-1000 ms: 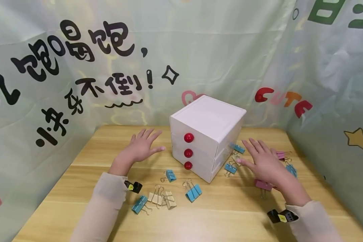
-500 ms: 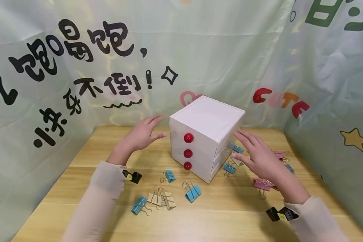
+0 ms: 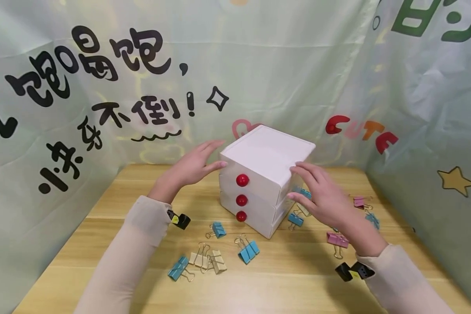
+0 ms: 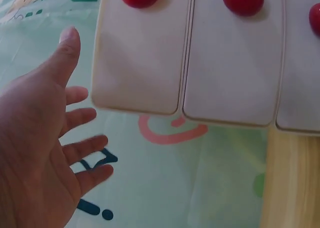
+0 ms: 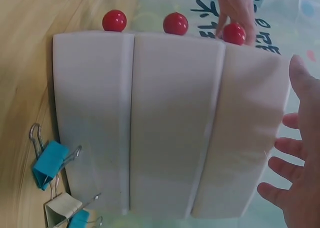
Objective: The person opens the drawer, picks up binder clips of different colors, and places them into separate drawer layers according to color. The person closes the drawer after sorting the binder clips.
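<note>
A white three-drawer box point(image 3: 255, 187) with round red knobs point(image 3: 242, 180) stands at the middle of the table. My left hand point(image 3: 190, 165) is beside its upper left edge, fingers extended; the left wrist view shows a gap between the thumb and the drawer front point(image 4: 142, 62). At the upper right edge, my right hand point(image 3: 325, 198) has its fingers spread, with the fingertips near the box side point(image 5: 175, 123); whether they touch cannot be told. Neither hand holds anything. The drawers are closed, so their insides are hidden.
Blue binder clips point(image 3: 248, 251) and cream binder clips point(image 3: 218, 261) lie in front of the box. More blue clips point(image 5: 50, 163) lie along its right side, and pink clips point(image 3: 337, 240) lie near my right forearm. A printed cloth point(image 3: 161, 56) encloses the table point(image 3: 259, 288).
Both hands have moved inward and closer to the box from either side. The view has shifted slightly. The box and clips stay where they were on the table.
</note>
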The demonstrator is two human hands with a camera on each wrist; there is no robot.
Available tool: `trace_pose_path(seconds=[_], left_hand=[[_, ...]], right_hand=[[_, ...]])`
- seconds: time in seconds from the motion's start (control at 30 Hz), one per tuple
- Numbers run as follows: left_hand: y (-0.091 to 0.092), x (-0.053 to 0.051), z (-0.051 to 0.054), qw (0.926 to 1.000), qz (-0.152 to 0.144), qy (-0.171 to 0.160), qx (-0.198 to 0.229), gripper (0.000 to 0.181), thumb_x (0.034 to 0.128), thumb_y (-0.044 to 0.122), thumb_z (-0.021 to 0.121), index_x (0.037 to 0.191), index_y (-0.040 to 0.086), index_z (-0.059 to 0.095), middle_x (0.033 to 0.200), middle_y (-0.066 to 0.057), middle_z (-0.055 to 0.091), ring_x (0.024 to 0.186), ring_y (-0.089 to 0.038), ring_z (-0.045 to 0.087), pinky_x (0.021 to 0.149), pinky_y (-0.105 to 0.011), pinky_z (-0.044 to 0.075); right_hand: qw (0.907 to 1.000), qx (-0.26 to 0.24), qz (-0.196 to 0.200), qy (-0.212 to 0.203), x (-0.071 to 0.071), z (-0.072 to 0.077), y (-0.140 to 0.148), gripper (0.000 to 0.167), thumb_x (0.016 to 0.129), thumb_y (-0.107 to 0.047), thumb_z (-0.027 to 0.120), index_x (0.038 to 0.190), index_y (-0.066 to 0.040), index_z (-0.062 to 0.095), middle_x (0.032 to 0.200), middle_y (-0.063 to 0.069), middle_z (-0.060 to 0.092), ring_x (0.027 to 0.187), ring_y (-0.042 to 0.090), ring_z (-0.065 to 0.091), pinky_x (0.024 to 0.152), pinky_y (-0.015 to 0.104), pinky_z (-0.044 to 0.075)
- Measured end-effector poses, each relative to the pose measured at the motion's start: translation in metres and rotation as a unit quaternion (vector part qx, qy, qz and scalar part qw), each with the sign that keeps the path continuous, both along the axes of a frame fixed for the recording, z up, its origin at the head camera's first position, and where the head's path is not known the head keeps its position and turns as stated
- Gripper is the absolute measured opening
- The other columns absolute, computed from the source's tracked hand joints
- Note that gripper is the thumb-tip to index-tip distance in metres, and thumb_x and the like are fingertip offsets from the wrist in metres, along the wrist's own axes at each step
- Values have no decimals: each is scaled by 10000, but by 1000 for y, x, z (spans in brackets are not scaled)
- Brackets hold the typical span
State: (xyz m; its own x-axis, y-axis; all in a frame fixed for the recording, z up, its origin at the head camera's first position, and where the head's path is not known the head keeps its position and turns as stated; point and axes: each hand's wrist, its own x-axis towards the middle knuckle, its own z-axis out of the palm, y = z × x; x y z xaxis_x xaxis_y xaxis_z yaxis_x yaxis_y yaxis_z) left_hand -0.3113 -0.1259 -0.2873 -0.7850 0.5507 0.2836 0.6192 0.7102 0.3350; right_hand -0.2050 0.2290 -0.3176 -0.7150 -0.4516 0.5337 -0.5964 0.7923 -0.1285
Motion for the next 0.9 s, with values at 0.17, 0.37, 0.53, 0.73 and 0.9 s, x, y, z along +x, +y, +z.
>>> trace_pose_path(seconds=[0.17, 0.37, 0.53, 0.73, 0.9], left_hand=[[11, -2, 0, 9999, -149, -62, -43, 706, 953, 591, 491, 1523, 195, 358, 1586, -11, 286, 1442, -239, 267, 1140, -482, 271], [19, -2, -8, 9997, -101, -209, -120, 711, 944, 616, 482, 1520, 215, 368, 1604, 16, 238, 1440, -248, 270, 1131, -486, 290], [21, -2, -16, 9999, -138, -100, 23, 708, 942, 627, 468, 1523, 237, 364, 1608, 85, 204, 1454, -196, 237, 1143, -470, 270], [20, -2, -26, 9994, -67, -33, 332, 718, 930, 645, 469, 1519, 246, 370, 1601, 116, 213, 1452, -184, 240, 1141, -483, 268], [18, 1, -33, 9984, -3, 115, 547, 704, 929, 631, 491, 1509, 247, 388, 1598, 105, 230, 1442, -207, 268, 1123, -497, 300]], right_hand=[[9995, 48, 264, 163, -8, 2, -12, 652, 896, -386, 696, 1433, -113, 445, 1468, 158, 389, 1370, 362, 315, 1044, 607, 338], [9992, 131, 381, 13, -14, 9, -25, 617, 952, -417, 611, 1471, -132, 439, 1497, 114, 403, 1416, 320, 276, 1117, 562, 265], [9992, 125, 355, -102, -18, 9, -28, 550, 978, -406, 568, 1428, -96, 505, 1447, 121, 485, 1387, 319, 346, 1185, 450, 148], [9985, -192, 518, -64, -21, 5, -27, 502, 971, -368, 599, 1397, -108, 548, 1422, 101, 517, 1372, 303, 376, 1187, 433, 147], [9972, -314, 654, -182, -25, 5, -27, 489, 969, -356, 606, 1395, -120, 555, 1421, 89, 520, 1395, 296, 348, 1188, 438, 139]])
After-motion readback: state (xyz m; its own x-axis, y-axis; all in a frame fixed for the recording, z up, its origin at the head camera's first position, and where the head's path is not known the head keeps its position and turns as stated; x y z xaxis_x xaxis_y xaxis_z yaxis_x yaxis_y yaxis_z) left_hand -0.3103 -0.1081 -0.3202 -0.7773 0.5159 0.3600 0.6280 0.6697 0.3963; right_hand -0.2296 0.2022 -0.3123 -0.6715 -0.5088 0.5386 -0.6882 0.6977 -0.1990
